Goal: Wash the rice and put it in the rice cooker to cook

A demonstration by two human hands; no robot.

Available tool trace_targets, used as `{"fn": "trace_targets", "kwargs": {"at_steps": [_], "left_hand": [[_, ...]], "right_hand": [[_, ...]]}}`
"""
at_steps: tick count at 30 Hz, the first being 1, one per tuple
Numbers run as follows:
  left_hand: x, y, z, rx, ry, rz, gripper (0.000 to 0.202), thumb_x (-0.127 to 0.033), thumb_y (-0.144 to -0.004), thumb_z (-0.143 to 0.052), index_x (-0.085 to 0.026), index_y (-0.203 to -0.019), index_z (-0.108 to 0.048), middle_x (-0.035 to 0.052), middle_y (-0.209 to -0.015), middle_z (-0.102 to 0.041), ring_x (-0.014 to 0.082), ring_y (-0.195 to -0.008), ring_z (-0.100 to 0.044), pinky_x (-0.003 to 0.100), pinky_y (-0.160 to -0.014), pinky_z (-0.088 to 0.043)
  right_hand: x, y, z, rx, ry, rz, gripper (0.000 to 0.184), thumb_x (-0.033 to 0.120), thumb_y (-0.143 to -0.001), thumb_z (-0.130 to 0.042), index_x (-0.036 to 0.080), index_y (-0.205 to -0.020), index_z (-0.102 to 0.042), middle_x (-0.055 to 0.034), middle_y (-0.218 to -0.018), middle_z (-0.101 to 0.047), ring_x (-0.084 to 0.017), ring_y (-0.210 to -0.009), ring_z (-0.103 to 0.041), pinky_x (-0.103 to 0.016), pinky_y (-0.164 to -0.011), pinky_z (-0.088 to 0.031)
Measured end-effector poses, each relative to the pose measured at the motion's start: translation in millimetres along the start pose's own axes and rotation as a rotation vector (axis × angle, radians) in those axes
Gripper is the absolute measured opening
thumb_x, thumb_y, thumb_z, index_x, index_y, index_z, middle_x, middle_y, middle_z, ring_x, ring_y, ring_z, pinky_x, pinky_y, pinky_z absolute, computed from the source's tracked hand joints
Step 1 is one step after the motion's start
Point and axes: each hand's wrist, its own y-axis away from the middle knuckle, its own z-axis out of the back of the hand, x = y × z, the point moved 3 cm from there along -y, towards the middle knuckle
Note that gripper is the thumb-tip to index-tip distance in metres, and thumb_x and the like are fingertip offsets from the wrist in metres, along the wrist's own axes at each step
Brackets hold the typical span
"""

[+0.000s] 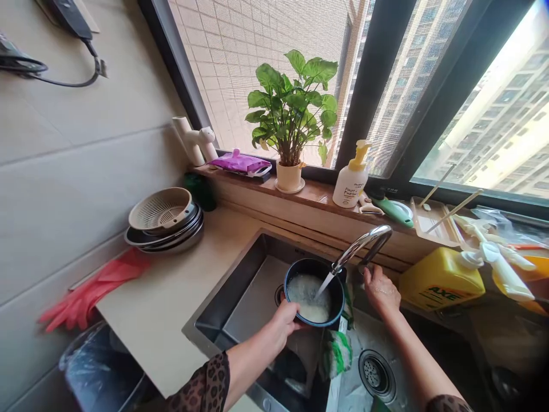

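Observation:
My left hand (pixel 288 316) grips the near-left rim of a dark blue bowl (pixel 314 323), thumb on the edge and fingers underneath. Cloudy whitish water (pixel 306 292) fills part of the bowl, and pale stuff lies at its bottom. A stream runs into it from the curved chrome faucet (pixel 360 243). My right hand (pixel 382 290) is closed around the faucet's handle, to the right of the spout. Below the bowl is the steel sink (pixel 240 309), and a green-and-white cloth (pixel 337 352) hangs over its divider.
Stacked pans with a beige colander (pixel 160 210) stand on the left counter, near red rubber gloves (pixel 98 289). The sill holds a potted plant (pixel 289 174) and a pump bottle (pixel 350 183). A yellow detergent jug (pixel 441 280) stands right of the faucet.

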Motion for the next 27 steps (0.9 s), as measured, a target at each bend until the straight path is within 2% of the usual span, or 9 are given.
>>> {"fn": "trace_targets", "kwargs": {"at_steps": [4,14,19,20,22,24,25,26,27], "left_hand": [[-1,0,-1.1,0.005,-0.01,0.004,0.038,0.001,-0.055,-0.048,-0.014,-0.089,-0.051,0.0003,-0.066,-0.06,0.0203,-0.06,-0.064,0.045,-0.063,-0.057],[-1,-1,-1.2,0.024,-0.02,0.0,0.04,0.001,-0.054,-0.046,-0.014,-0.091,-0.052,0.0002,-0.066,-0.061,0.0203,-0.06,-0.065,0.044,-0.063,-0.057],[-2,6,2.7,0.011,-0.036,0.007,0.034,0.001,-0.054,-0.047,-0.014,-0.084,-0.052,-0.0009,-0.057,-0.058,0.0214,-0.061,-0.065,0.041,-0.062,-0.056],[-2,9,4.7,0.011,-0.038,0.009,0.033,0.001,-0.054,-0.047,-0.014,-0.083,-0.053,-0.0012,-0.055,-0.057,0.0217,-0.06,-0.064,0.041,-0.061,-0.056],[-1,18,10.5,0.014,-0.038,0.009,0.034,0.001,-0.053,-0.048,-0.013,-0.083,-0.054,-0.0019,-0.052,-0.055,0.0219,-0.058,-0.064,0.04,-0.06,-0.056],[1,31,18.3,0.015,-0.034,0.002,0.041,0.002,-0.052,-0.047,-0.014,-0.089,-0.054,-0.0034,-0.05,-0.054,0.0212,-0.055,-0.063,0.041,-0.06,-0.056],[3,38,22.6,0.015,-0.03,-0.004,0.046,0.002,-0.052,-0.046,-0.015,-0.094,-0.053,-0.0044,-0.05,-0.054,0.0207,-0.054,-0.063,0.041,-0.06,-0.056],[5,47,27.1,0.014,-0.025,-0.011,0.052,0.002,-0.052,-0.046,-0.016,-0.1,-0.052,-0.0052,-0.051,-0.055,0.0201,-0.052,-0.062,0.041,-0.061,-0.056],[8,55,31.6,0.013,-0.022,-0.015,0.055,0.002,-0.052,-0.045,-0.017,-0.104,-0.05,-0.0058,-0.051,-0.055,0.0194,-0.05,-0.062,0.042,-0.061,-0.056]], "right_hand": [[-2,-5,-4,0.015,0.045,-0.019,0.053,0.051,-0.092,-0.017,0.017,-0.113,-0.052,-0.0171,-0.089,-0.068,-0.033,-0.081,-0.067,-0.041,-0.066,-0.047],[-1,0,-13,-0.053,0.052,-0.046,0.049,0.049,-0.093,-0.018,0.019,-0.108,-0.053,-0.0149,-0.097,-0.068,-0.03,-0.078,-0.067,-0.041,-0.064,-0.048],[-10,7,-18,-0.066,0.014,-0.066,0.046,0.043,-0.094,-0.018,0.017,-0.11,-0.052,-0.014,-0.093,-0.067,-0.028,-0.078,-0.065,-0.038,-0.064,-0.048],[-10,11,-16,-0.096,0.019,-0.044,0.044,0.041,-0.094,-0.021,0.016,-0.112,-0.052,-0.0155,-0.097,-0.066,-0.029,-0.084,-0.064,-0.039,-0.067,-0.048],[-2,26,-5,-0.245,0.025,0.046,0.04,0.036,-0.092,-0.029,0.014,-0.119,-0.051,-0.0189,-0.115,-0.059,-0.033,-0.102,-0.058,-0.043,-0.077,-0.046],[18,47,6,-0.375,-0.039,0.226,0.04,0.028,-0.089,-0.034,0.014,-0.125,-0.048,-0.0184,-0.128,-0.05,-0.033,-0.115,-0.049,-0.044,-0.089,-0.042],[33,58,7,-0.346,-0.096,0.349,0.04,0.025,-0.088,-0.035,0.016,-0.125,-0.048,-0.0165,-0.129,-0.049,-0.03,-0.117,-0.047,-0.041,-0.093,-0.041],[51,68,4,-0.213,-0.144,0.479,0.041,0.022,-0.088,-0.034,0.017,-0.125,-0.049,-0.014,-0.128,-0.051,-0.025,-0.117,-0.048,-0.036,-0.095,-0.04],[70,79,-3,-0.016,-0.159,0.59,0.042,0.02,-0.087,-0.033,0.019,-0.125,-0.05,-0.0119,-0.126,-0.054,-0.022,-0.115,-0.051,-0.031,-0.095,-0.04]]}}
